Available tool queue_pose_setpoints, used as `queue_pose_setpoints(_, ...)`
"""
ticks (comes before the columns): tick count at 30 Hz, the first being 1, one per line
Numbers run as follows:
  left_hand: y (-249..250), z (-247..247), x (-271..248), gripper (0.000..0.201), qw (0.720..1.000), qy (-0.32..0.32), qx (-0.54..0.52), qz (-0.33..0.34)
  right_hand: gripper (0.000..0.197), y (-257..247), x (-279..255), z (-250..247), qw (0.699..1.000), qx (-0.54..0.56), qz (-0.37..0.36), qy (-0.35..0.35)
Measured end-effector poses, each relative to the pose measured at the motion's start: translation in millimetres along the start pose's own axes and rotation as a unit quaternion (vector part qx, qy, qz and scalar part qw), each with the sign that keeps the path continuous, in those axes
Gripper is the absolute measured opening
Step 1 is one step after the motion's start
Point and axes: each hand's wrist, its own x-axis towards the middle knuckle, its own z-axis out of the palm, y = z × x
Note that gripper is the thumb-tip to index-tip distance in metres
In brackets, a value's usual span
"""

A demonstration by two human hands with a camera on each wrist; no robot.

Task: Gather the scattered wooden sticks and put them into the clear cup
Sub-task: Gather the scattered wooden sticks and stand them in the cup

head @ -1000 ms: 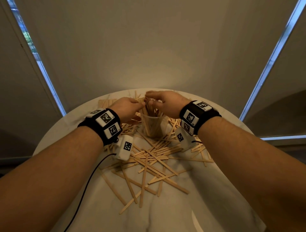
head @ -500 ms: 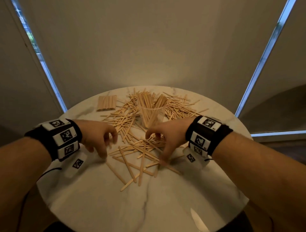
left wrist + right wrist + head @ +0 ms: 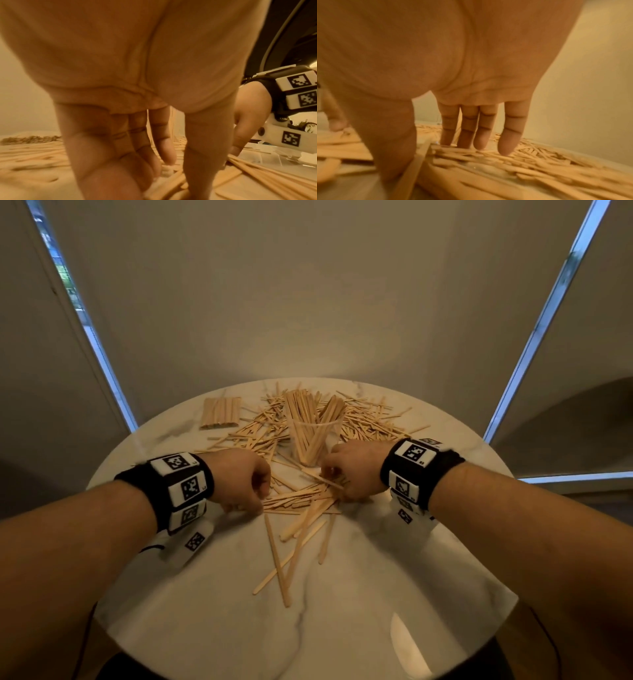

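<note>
A clear cup [image 3: 313, 440] with several wooden sticks upright in it stands at the middle back of the round marble table [image 3: 376, 628]. In front of it lies a loose bundle of sticks [image 3: 301, 499] between my two hands. My left hand [image 3: 239, 484] is at the bundle's left end, fingers curled down toward the thumb around the stick ends [image 3: 173, 185]. My right hand [image 3: 352, 470] is at the right end beside the cup's base, its fingers [image 3: 481, 135] fairly straight with tips touching the sticks [image 3: 505, 169].
A neat stack of sticks [image 3: 221, 412] lies at the back left. A wide scatter of sticks [image 3: 370, 419] surrounds and backs the cup. A few loose sticks [image 3: 281, 566] trail toward the front. A wall stands close behind the table.
Both hands left the cup's top and dropped to the table. They have since closed in from each side on the sticks in front of the cup, bunching them.
</note>
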Motion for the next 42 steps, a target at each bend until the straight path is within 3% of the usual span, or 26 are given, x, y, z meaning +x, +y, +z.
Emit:
queue_pose_setpoints(5, 15, 2, 7, 0.056, 0.999, -0.003, 0.035, 0.013, 0.043, 7, 3, 5, 0.999, -0.027, -0.029, 0.017)
queue_pose_setpoints(8, 24, 5, 10, 0.065, 0.999, -0.014, 0.029, 0.013, 0.035, 6, 5, 7, 0.999, 0.008, -0.036, 0.009)
queue_pose_setpoints(11, 29, 9, 13, 0.058, 0.996, 0.009, 0.084, 0.025, 0.020, 5, 5, 9, 0.999, 0.023, -0.040, 0.004)
queue_pose_setpoints(18, 34, 4, 12, 0.008, 0.993, 0.065, 0.089, 0.039, 0.005, 12, 4, 9, 0.995, 0.080, -0.025, 0.047)
queue_pose_setpoints(22, 36, -4, 14, 0.019, 0.991, 0.102, 0.075, 0.029, 0.009, 18, -1, 3, 0.989, 0.120, -0.024, 0.079)
queue_pose_setpoints(25, 41, -6, 15, 0.010, 0.993, 0.104, 0.055, 0.022, 0.003, 18, 0, 3, 0.981, 0.149, -0.040, 0.118)
queue_pose_setpoints(26, 44, -7, 14, 0.006, 0.993, 0.105, 0.048, 0.025, 0.010, 18, 1, 3, 0.977, 0.158, -0.046, 0.135)
queue_pose_setpoints(30, 45, -7, 11, 0.023, 0.991, 0.116, 0.043, 0.051, 0.032, 19, 5, 1, 0.970, 0.162, -0.056, 0.170)
queue_pose_setpoints(33, 39, -13, 8, 0.019, 0.993, 0.103, 0.032, 0.051, 0.039, 23, 6, 1, 0.966, 0.174, -0.052, 0.184)
queue_pose_setpoints(38, 27, -22, 3, 0.019, 0.993, 0.096, -0.037, 0.056, 0.010, 27, -1, 2, 0.966, 0.160, -0.044, 0.197)
queue_pose_setpoints(42, 17, -24, 3, 0.022, 0.986, 0.077, -0.123, 0.077, 0.017, 30, -8, -8, 0.963, 0.169, -0.039, 0.206)
